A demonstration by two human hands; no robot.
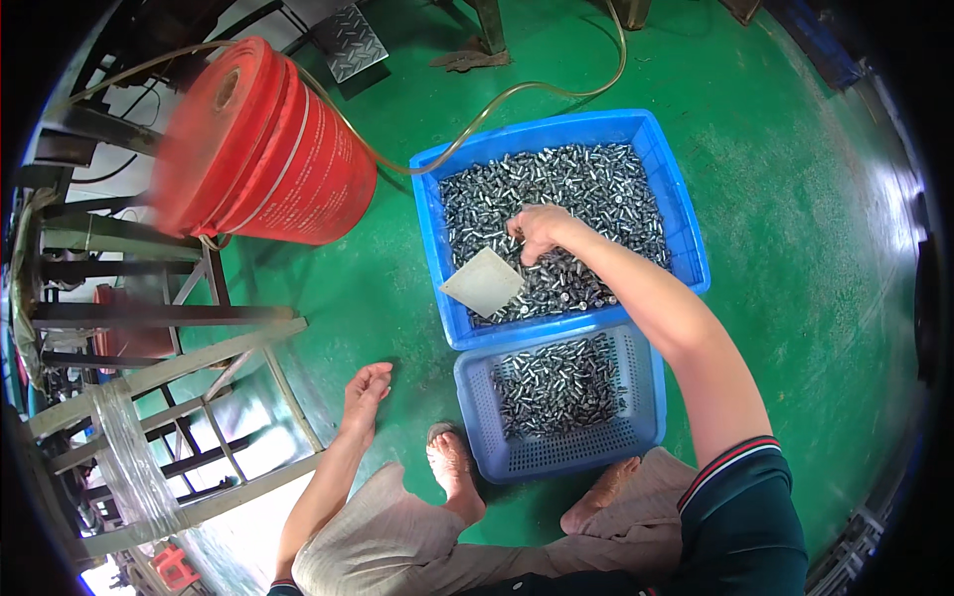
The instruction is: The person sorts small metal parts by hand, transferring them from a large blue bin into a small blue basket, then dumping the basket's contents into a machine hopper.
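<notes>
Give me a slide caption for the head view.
Right hand at the metal pieces in a blue tub, left hand off to the side, smaller basket nearer the feet.

fisheye at head height, facing down over blue bin (678,214)

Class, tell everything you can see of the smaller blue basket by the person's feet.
The smaller blue basket is a roughly rectangular, open-topped container that looks plastic, greyish-blue, with small holes through its walls. Small shiny metal parts partly fill it, heaped towards the far side. It sits upright on the green floor, its far edge against or very near the larger blue tub. Neither hand touches it.
</notes>
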